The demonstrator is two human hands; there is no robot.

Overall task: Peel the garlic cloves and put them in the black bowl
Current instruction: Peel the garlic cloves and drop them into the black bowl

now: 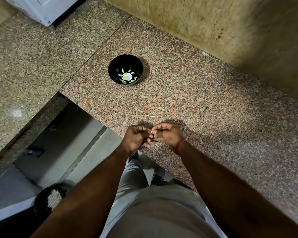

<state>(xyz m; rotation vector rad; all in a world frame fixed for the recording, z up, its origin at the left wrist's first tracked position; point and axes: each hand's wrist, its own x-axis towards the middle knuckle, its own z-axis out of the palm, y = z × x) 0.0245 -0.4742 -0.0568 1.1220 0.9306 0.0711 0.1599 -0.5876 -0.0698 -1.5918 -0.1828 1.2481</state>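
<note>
Both hands, left hand (136,137) and right hand (167,133), pinch one garlic clove (152,131) between them over the counter (213,109), probably so skins miss the black bowl (125,69).

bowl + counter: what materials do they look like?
Bowl: glossy black, smooth, with soft highlights on the inner wall; looks like melamine or glazed ceramic, can't tell which. Pale peeled cloves lie inside.
Counter: polished granite by its look; speckled pink, grey and black grain, with a straight seam between slabs.
Wall behind: matte beige stone or tile, stained; unclear which.
</note>
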